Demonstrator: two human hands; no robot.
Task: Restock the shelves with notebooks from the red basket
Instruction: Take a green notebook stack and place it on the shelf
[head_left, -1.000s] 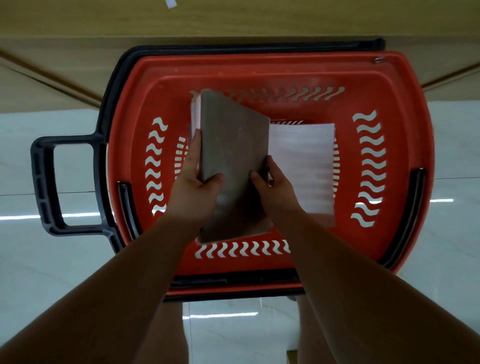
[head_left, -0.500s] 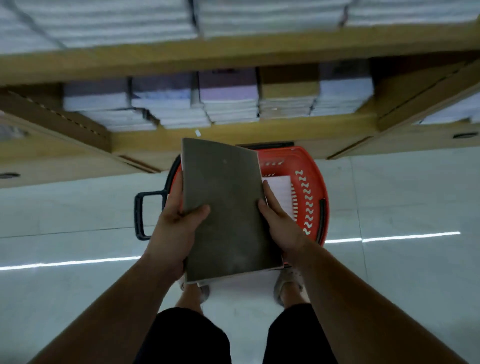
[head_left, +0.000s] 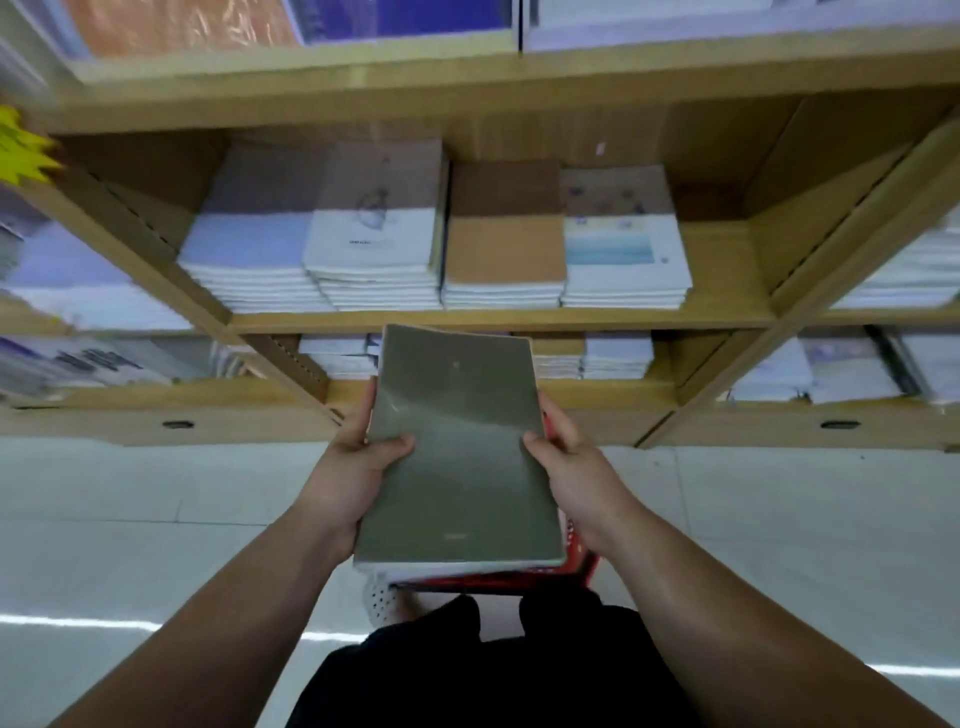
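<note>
Head view: notebooks (head_left: 457, 447) cover red basket (head_left: 579, 564), shelves (head_left: 498, 319) ahead

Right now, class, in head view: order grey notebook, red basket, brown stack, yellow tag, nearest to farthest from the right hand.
1. Grey notebook: in right hand.
2. Red basket: beneath.
3. Brown stack: middle shelf.
4. Yellow tag: far left.

Yellow starburst tag (head_left: 21, 150), pale tiled floor (head_left: 156, 493)

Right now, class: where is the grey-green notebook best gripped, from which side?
Grip the grey-green notebook by both long edges, from either side, as the left hand and right hand do, thumbs on top. It is wide and visibly bowed; two-sided support likely keeps it flat.
</note>
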